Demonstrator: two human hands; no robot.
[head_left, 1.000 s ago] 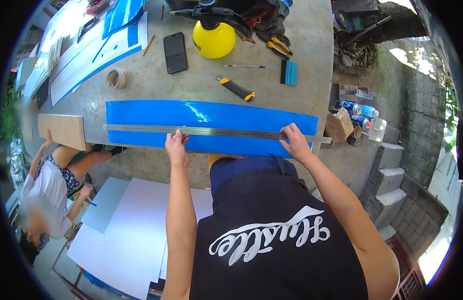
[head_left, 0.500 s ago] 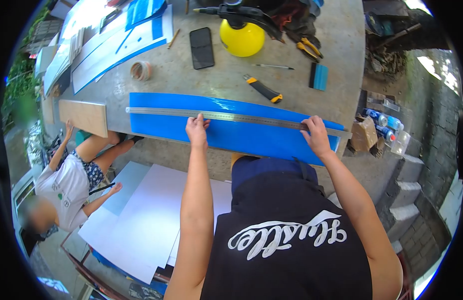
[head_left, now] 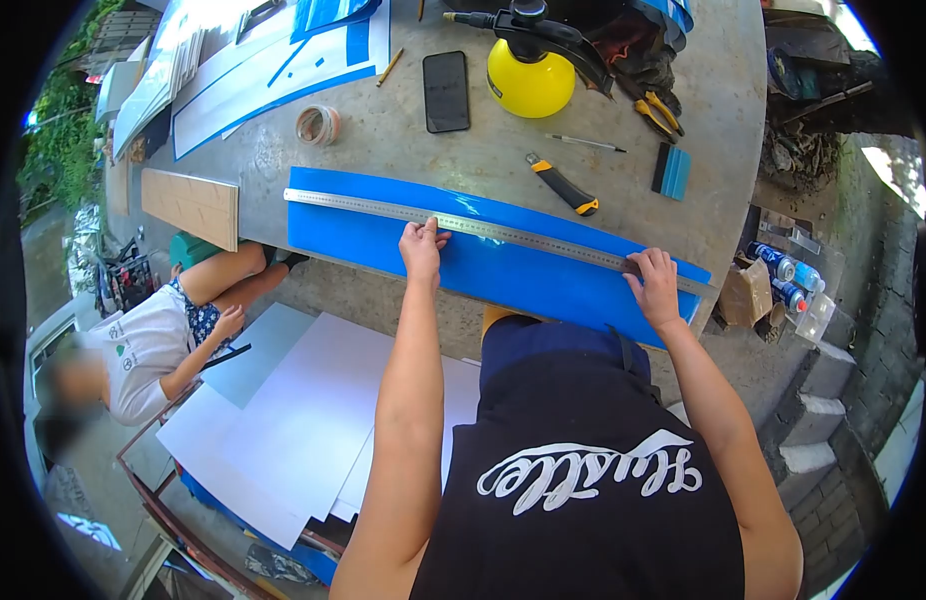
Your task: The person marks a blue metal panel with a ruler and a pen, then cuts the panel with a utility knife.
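A long metal ruler lies lengthwise across a glossy blue sheet at the table's near edge. My left hand pinches the ruler's lower edge left of its middle. Near the ruler's right end, my right hand has its fingers closed on it. Beyond the sheet lie a yellow-black cutter knife, a thin pen and a blue-black squeegee.
On the table are a phone, a yellow spray bottle, pliers, a jar and a wooden board. A person sits at left. White sheets lie below the table.
The view has shifted, so the table items appear further right. My hands remain on the ruler. The seated person's arm has moved from the wooden board down to the lap.
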